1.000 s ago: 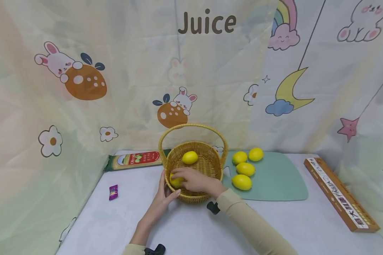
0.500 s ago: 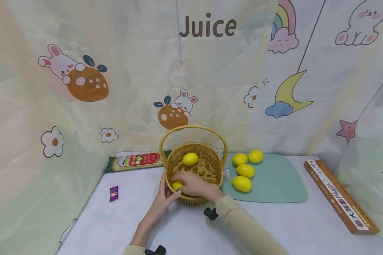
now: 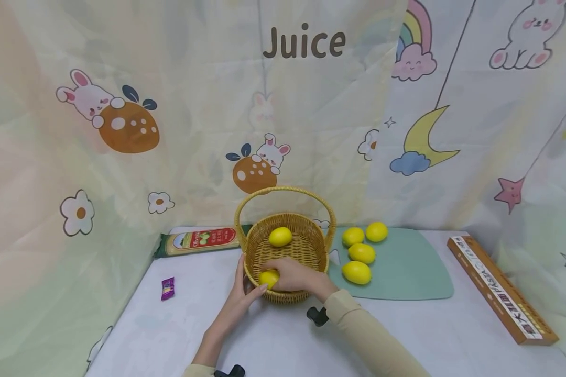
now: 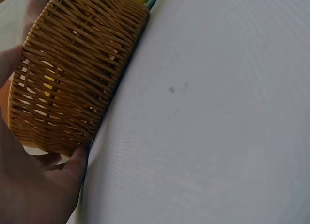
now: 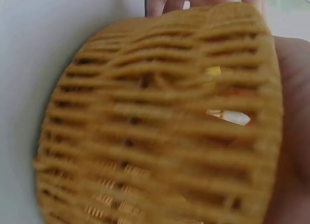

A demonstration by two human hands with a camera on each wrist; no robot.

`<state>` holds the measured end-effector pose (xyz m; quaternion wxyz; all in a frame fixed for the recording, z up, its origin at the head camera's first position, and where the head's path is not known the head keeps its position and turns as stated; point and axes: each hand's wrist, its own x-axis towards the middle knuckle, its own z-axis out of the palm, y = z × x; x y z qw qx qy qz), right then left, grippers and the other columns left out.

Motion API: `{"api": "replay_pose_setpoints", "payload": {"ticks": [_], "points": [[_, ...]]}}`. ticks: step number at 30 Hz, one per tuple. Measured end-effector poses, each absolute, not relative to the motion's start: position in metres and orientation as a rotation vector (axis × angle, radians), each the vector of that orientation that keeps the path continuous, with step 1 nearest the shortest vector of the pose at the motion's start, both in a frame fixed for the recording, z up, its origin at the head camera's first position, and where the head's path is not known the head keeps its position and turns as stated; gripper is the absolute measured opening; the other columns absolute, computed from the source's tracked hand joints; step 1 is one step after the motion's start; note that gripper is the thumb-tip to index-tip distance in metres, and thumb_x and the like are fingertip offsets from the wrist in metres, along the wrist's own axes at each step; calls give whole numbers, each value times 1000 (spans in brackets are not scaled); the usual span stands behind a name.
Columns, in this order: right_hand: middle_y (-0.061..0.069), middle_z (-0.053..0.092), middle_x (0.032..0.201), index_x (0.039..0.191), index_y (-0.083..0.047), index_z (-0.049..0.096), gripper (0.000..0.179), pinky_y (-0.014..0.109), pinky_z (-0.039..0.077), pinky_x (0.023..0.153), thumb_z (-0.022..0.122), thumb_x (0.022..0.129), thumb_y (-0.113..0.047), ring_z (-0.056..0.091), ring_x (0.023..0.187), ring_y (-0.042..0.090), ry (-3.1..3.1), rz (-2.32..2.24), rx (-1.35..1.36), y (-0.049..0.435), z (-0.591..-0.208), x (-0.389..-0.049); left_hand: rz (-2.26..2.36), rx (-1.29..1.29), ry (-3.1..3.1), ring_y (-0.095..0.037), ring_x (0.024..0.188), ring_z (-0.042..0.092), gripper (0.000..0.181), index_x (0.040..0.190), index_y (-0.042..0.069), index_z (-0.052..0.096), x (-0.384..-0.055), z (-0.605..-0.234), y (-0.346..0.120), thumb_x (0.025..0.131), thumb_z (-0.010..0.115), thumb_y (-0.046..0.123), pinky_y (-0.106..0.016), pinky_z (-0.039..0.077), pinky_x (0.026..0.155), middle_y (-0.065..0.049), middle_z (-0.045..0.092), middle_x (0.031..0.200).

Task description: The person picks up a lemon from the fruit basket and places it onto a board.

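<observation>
Head view, near zone: I see two forearms entering from the bottom edge. My left hand (image 3: 238, 296) lies against the outer wall of the wicker basket (image 3: 306, 251) on its left side, fingers straight along the weave and thumb touching the near wall. The left wrist view confirms this contact: thumb and palm rest against the basket base where it meets the white table (image 3: 283, 340). The fingers are extended, pinching nothing.

My right hand (image 3: 294, 275) reaches over the near rim into the basket. Its fingers curl around a yellow lemon (image 3: 268, 278) low at the near-left inside of the basket; the lemon shows partly between the fingers. The right wrist view shows only blurred weave with yellow behind the gaps, so I cannot confirm finger placement from it.

Middle zone: a second lemon (image 3: 280, 236) lies at the far side of the basket floor, apart from the held one. The basket handle stands upright over it. Just right of the basket lies a green cutting mat (image 3: 415, 272) carrying four loose lemons (image 3: 357, 272) in a cluster at its left end. A small purple wrapper (image 3: 167, 288) lies on the table, well left of the basket.

Far zone: a green pasta packet (image 3: 200, 241) lies along the back edge behind the basket. A long brown box (image 3: 500, 288) lies at the right. A printed curtain (image 3: 122, 157) closes the background.
</observation>
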<state>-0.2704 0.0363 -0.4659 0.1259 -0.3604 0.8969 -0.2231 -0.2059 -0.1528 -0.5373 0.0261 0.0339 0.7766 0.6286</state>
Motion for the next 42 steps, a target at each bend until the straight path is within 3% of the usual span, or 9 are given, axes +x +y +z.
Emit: {"api": "replay_pose_setpoints", "payload": {"ticks": [5, 10, 15, 23, 30, 42], "points": [[-5, 68, 108, 130, -17, 65, 44, 21, 47, 68, 73, 86, -22, 55, 80, 9, 2605, -674, -1049, 47, -466, -269, 1931, 95, 2421, -30, 156, 10, 99, 154, 49, -8, -206, -539, -154, 90, 68, 48, -50, 25, 124, 3, -3, 169], [-4, 69, 112, 130, -15, 64, 45, 21, 49, 74, 74, 86, -18, 56, 86, 8, 2628, -694, -1072, 52, -466, -266, 1919, 93, 2431, -30, 156, 10, 100, 156, 47, -8, -208, -541, -153, 90, 68, 48, -50, 25, 124, 3, -3, 169], [-3, 68, 125, 133, -16, 63, 51, 29, 52, 85, 74, 84, -16, 59, 100, 11, 2698, -661, -1066, 59, -462, -260, 1918, 93, 2426, -30, 156, 11, 99, 154, 50, -8, -208, -541, -152, 91, 68, 46, -49, 27, 123, 3, -2, 169], [-1, 60, 141, 139, -19, 59, 58, 44, 51, 105, 73, 84, -12, 57, 128, 21, 2790, -622, -1048, 74, -448, -249, 1925, 102, 2426, -29, 156, 9, 99, 157, 44, -8, -208, -539, -152, 93, 68, 41, -49, 25, 124, 3, -2, 169], [-2, 61, 139, 138, -21, 60, 57, 42, 55, 97, 72, 83, -11, 58, 126, 20, 2822, -620, -1084, 93, -437, -242, 1905, 87, 2436, -30, 157, 7, 97, 154, 50, -9, -206, -538, -153, 93, 67, 42, -50, 23, 125, 3, -3, 169], [-4, 58, 141, 138, -24, 58, 59, 44, 52, 102, 71, 83, -8, 54, 129, 20, 2832, -685, -1063, 131, -422, -237, 1914, 82, 2431, -32, 156, 7, 97, 154, 50, -9, -207, -539, -153, 93, 67, 42, -50, 23, 124, -1, -3, 169]]}}
